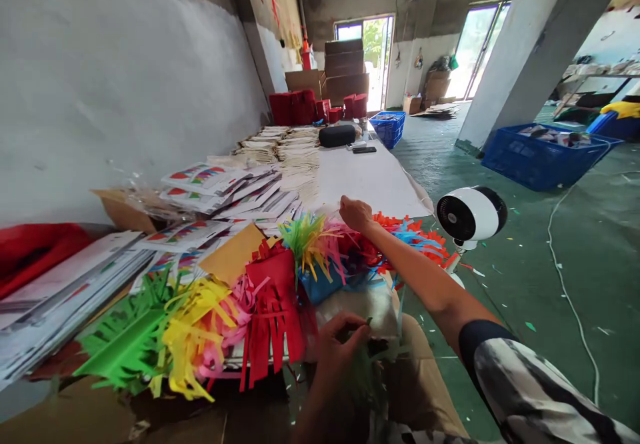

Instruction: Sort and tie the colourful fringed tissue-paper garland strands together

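The left hand [336, 345] pinches a bit of green paper [365, 369] between thumb and finger, just right of the red fringed paper [273, 304]; the right hand [356, 215] is clenched beyond that red paper, around what I can't tell; yellow fringe [195, 331] lies left of it; a fan [473, 214] stands well to its right.

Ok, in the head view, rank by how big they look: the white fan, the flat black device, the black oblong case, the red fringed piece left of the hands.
1. Red fringed piece
2. White fan
3. Black oblong case
4. Flat black device
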The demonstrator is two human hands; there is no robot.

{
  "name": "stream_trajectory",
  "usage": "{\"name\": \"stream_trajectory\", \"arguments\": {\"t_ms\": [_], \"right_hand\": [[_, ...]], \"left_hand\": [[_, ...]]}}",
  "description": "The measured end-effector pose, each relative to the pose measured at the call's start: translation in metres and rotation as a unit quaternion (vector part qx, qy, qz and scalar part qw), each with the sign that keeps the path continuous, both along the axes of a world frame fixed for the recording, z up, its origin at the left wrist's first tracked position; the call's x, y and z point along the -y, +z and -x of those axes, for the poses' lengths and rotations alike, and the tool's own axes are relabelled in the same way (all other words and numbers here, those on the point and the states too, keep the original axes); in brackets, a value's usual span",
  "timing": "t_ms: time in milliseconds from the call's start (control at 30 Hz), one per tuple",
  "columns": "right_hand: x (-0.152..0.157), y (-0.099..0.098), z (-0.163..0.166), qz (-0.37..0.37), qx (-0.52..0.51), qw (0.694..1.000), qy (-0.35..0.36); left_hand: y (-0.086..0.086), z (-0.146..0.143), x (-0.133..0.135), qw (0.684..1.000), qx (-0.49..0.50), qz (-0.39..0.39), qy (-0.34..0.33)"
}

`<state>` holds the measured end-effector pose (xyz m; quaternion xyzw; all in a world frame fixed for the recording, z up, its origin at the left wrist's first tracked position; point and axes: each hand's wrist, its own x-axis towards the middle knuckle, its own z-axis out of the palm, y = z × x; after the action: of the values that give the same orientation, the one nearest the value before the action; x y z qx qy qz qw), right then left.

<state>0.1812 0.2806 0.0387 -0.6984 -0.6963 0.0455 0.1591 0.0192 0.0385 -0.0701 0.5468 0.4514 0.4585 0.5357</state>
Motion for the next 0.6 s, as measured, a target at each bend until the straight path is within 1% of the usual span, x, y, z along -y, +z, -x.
{"name": "stream_trajectory", "arguments": {"t_ms": [67, 133, 233, 300, 367, 467, 533, 600], "right_hand": [[0.010, 0.005, 0.001, -0.017, -0.023, 1.000, 0.001], [0.026, 0.010, 0.003, -0.040, -0.050, 0.998, 0.008], [0.065, 0.011, 0.005, -0.082, -0.094, 0.992, 0.027], [0.098, 0.006, 0.002, -0.107, -0.125, 0.985, 0.043], [0.135, -0.006, -0.006, -0.123, -0.153, 0.979, 0.054], [0.187, -0.032, -0.021, -0.130, -0.186, 0.971, 0.074], [0.216, -0.052, -0.028, -0.127, -0.196, 0.969, 0.082], [0.240, -0.070, -0.030, -0.125, -0.183, 0.971, 0.088]], "left_hand": [[-0.003, 0.000, -0.001, 1.000, 0.004, 0.008, 0.006], [-0.008, 0.000, -0.003, 1.000, 0.014, 0.007, 0.013], [-0.014, 0.004, -0.004, 1.000, 0.022, 0.002, 0.022], [-0.018, 0.006, -0.005, 0.999, 0.017, 0.007, 0.033], [-0.020, 0.009, -0.005, 0.998, 0.017, 0.014, 0.052], [-0.018, 0.008, -0.008, 0.996, 0.036, 0.018, 0.073], [-0.011, 0.004, -0.009, 0.996, 0.048, 0.033, 0.073], [-0.001, -0.003, -0.009, 0.994, 0.062, 0.067, 0.060]]}}
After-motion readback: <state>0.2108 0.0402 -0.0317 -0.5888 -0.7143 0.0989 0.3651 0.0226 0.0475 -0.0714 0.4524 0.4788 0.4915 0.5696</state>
